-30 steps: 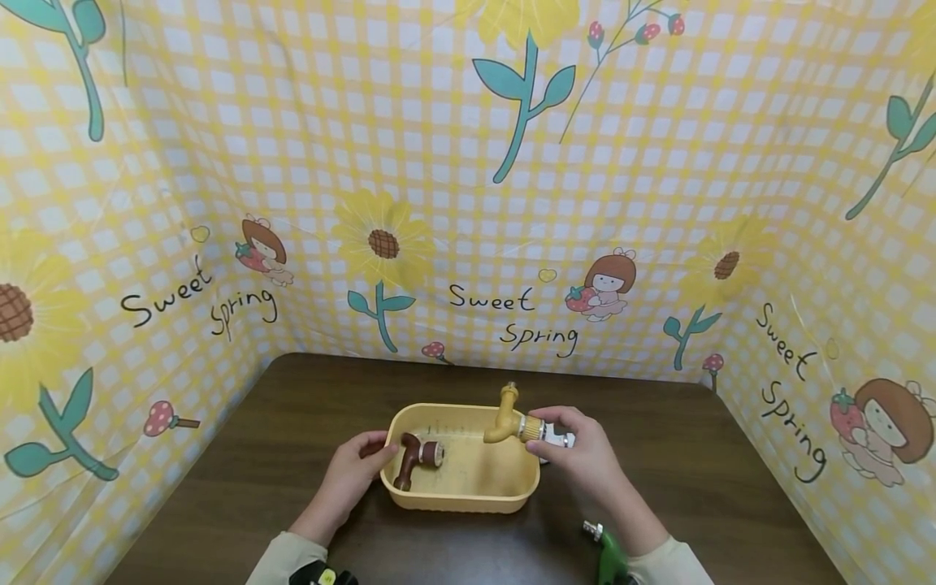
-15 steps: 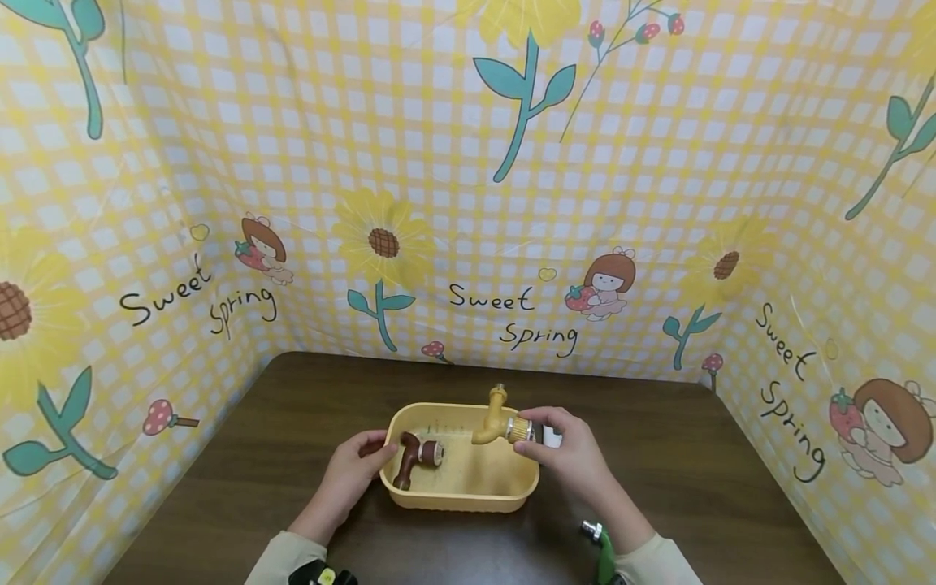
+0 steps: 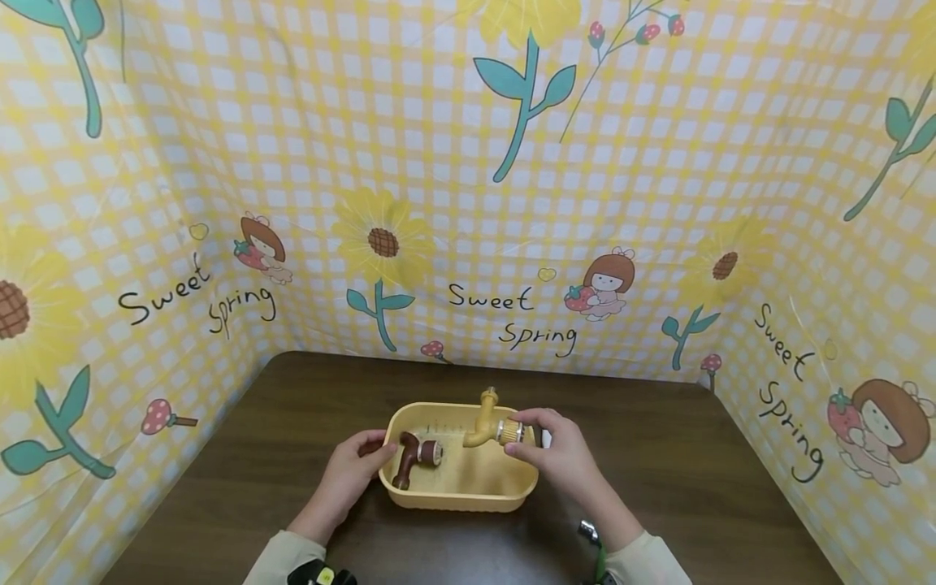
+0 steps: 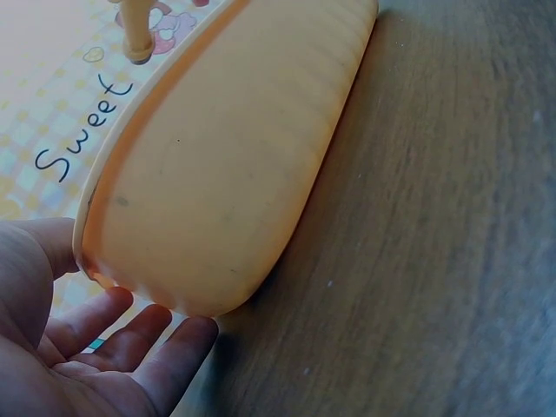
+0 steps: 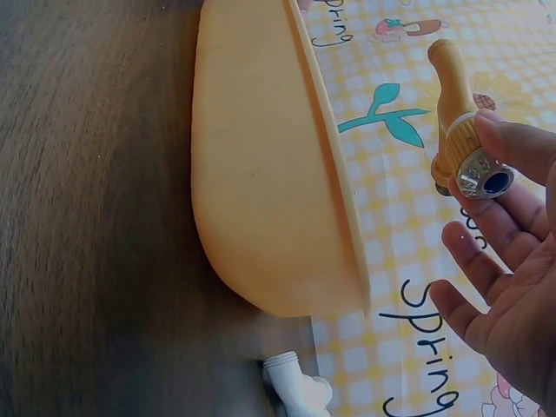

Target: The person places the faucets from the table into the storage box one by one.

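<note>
Nearest, a green piece (image 3: 601,559) with a metal end lay beside the right sleeve (image 3: 649,561). The left hand (image 3: 349,475) pinched the left end of the tray (image 3: 461,504), thumb over the rim, and had not shifted; the brown tap (image 3: 406,465) lay inside there, equally unmoved. The right hand (image 3: 569,457) gripped the yellow tap (image 3: 481,428) near its ribbed collar and had just carried it leftward, so it now hung farther in above the tray's interior. A white piece (image 5: 295,387) lay just beyond the right end; patterned cloth (image 3: 468,146) rose behind.

Basin (image 3: 461,503) on table (image 3: 673,455), tap (image 3: 410,459) inside at left, second tap (image 3: 484,424) above right half, seemingly third tap (image 5: 296,387) outside right.
</note>
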